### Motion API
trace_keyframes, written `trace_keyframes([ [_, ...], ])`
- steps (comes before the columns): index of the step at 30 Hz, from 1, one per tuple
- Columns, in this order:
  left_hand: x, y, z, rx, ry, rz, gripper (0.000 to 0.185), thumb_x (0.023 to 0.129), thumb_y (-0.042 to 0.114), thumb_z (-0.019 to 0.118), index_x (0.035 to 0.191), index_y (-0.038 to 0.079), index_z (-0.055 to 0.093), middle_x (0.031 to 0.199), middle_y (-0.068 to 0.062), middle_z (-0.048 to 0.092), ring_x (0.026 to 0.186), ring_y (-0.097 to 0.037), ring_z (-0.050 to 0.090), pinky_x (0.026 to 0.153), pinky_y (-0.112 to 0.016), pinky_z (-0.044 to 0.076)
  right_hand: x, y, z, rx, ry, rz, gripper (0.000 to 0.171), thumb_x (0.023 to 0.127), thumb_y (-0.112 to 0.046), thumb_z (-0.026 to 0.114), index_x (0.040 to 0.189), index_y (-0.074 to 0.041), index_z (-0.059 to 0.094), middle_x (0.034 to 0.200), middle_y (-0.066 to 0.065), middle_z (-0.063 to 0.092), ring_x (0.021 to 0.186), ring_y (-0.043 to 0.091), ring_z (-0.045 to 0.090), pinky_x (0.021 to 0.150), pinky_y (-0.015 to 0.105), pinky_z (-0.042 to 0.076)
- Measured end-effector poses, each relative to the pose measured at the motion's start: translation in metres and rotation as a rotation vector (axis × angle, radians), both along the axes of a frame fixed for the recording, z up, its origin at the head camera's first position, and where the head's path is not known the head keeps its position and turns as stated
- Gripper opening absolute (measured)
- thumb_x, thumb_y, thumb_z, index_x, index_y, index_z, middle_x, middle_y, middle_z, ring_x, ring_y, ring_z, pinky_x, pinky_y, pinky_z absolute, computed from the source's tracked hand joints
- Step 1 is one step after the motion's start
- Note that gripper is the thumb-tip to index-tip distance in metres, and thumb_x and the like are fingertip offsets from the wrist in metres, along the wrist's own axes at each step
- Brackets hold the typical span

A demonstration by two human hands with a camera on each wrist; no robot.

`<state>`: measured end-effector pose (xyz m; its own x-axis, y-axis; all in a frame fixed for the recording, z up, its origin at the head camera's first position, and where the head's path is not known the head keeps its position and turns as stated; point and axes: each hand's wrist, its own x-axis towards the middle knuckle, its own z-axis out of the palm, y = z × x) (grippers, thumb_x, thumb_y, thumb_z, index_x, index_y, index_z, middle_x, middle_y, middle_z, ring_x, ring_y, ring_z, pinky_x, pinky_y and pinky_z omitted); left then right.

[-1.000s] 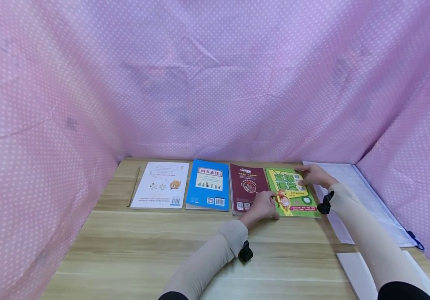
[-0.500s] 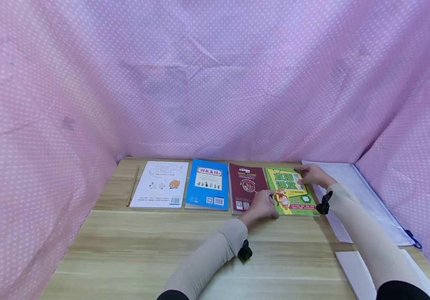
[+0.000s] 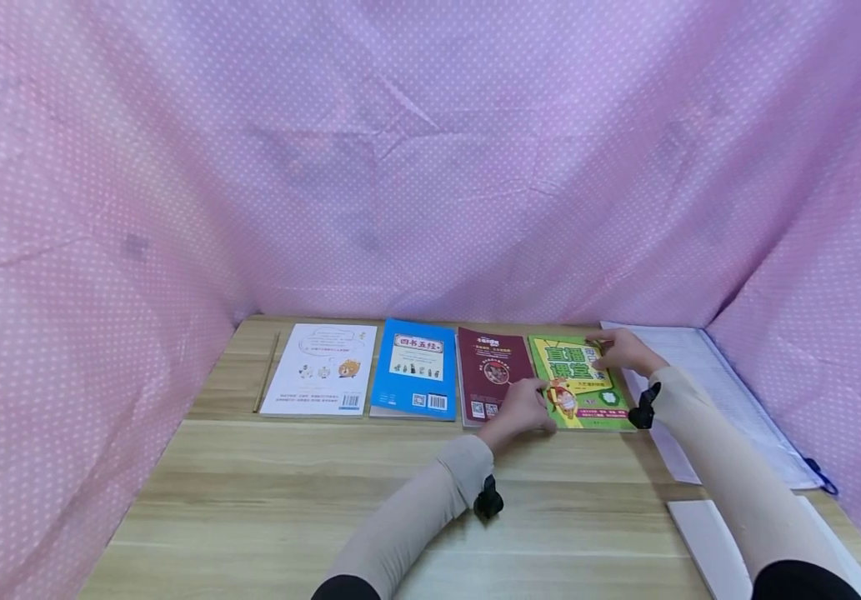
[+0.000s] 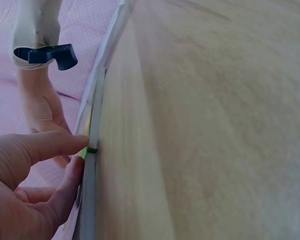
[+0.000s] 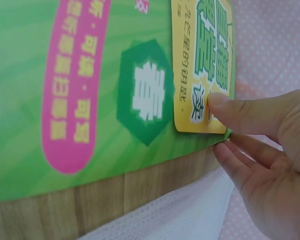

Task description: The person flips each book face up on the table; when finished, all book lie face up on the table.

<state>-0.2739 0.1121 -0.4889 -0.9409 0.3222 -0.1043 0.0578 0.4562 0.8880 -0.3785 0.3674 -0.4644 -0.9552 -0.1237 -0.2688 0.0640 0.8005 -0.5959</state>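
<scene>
A green book [image 3: 583, 392] with a yellow title panel lies flat on the table, rightmost in a row of books. My left hand [image 3: 523, 407] is at its near left corner, thumb and finger meeting at the edge, and partly covers the maroon book [image 3: 492, 358]. In the left wrist view, the fingertips of my left hand [image 4: 37, 175] come together at a sliver of green. My right hand [image 3: 628, 352] pinches the far right corner. In the right wrist view, the thumb of my right hand [image 5: 270, 145] presses on the cover while its fingers are at the edge below.
Left of the maroon book lie a blue book [image 3: 415, 367], a white book [image 3: 321, 371] and a thin stick [image 3: 268, 371]. A white mesh zip pouch [image 3: 730, 400] lies to the right, with a white flat item [image 3: 700, 533] nearer. Pink dotted cloth [image 3: 430, 167] surrounds the wooden table [image 3: 287, 500].
Both hands stay at the green book's corners. The head view has shifted only slightly, and the books keep their places.
</scene>
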Motion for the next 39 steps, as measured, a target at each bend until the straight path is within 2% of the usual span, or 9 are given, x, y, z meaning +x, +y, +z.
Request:
trace_keyframes([
  [5, 0.000, -0.007, 0.002, 0.008, 0.042, -0.004, 0.074, 0.070, -0.002, 0.089, 0.138, 0.002, 0.060, 0.089, -0.002, 0.070, 0.072, -0.004, 0.057, 0.066, -0.019, 0.052, 0.006, -0.006, 0.003, -0.001, 0.027, 0.002, 0.070, 0.089, -0.008, 0.073, 0.151, 0.001, 0.043, 0.148, 0.036, 0.041, 0.134, 0.051, 0.043, 0.114, 0.064, 0.037],
  [10, 0.003, -0.017, 0.007, -0.013, 0.068, -0.015, 0.071, 0.072, 0.001, 0.089, 0.137, 0.004, 0.062, 0.087, 0.000, 0.069, 0.073, -0.005, 0.058, 0.069, -0.019, 0.053, 0.012, -0.012, 0.007, -0.011, 0.077, 0.018, 0.063, 0.093, -0.008, 0.069, 0.149, 0.006, 0.043, 0.154, 0.037, 0.035, 0.139, 0.055, 0.037, 0.115, 0.066, 0.034],
  [18, 0.007, -0.046, 0.020, -0.083, 0.087, -0.028, 0.066, 0.075, 0.009, 0.089, 0.136, 0.007, 0.062, 0.093, -0.001, 0.067, 0.079, -0.011, 0.059, 0.073, -0.024, 0.054, 0.020, -0.035, 0.018, -0.088, 0.165, 0.121, 0.058, 0.095, -0.007, 0.066, 0.146, 0.009, 0.045, 0.149, 0.035, 0.044, 0.132, 0.053, 0.049, 0.107, 0.060, 0.046],
  [24, 0.008, -0.072, 0.022, -0.142, 0.115, -0.042, 0.066, 0.075, 0.008, 0.090, 0.135, 0.005, 0.063, 0.095, -0.005, 0.070, 0.080, -0.011, 0.059, 0.078, -0.026, 0.055, 0.020, -0.055, 0.022, -0.177, 0.174, 0.196, 0.058, 0.094, -0.002, 0.066, 0.146, 0.012, 0.043, 0.147, 0.038, 0.044, 0.129, 0.054, 0.051, 0.103, 0.055, 0.051],
  [33, 0.011, -0.099, 0.021, -0.133, 0.060, -0.039, 0.065, 0.076, 0.007, 0.088, 0.135, 0.002, 0.062, 0.096, -0.004, 0.068, 0.082, -0.012, 0.059, 0.080, -0.027, 0.054, 0.018, -0.083, 0.020, -0.254, 0.143, 0.202, 0.058, 0.094, 0.000, 0.067, 0.146, 0.012, 0.044, 0.143, 0.037, 0.049, 0.125, 0.049, 0.058, 0.098, 0.044, 0.057],
  [39, 0.011, -0.110, 0.020, -0.166, 0.042, -0.028, 0.065, 0.073, 0.005, 0.090, 0.132, 0.003, 0.063, 0.095, -0.004, 0.065, 0.083, -0.015, 0.057, 0.074, -0.027, 0.052, 0.020, -0.100, 0.021, -0.241, 0.121, 0.218, 0.057, 0.094, 0.002, 0.065, 0.145, 0.014, 0.043, 0.143, 0.037, 0.049, 0.126, 0.050, 0.056, 0.100, 0.046, 0.055],
])
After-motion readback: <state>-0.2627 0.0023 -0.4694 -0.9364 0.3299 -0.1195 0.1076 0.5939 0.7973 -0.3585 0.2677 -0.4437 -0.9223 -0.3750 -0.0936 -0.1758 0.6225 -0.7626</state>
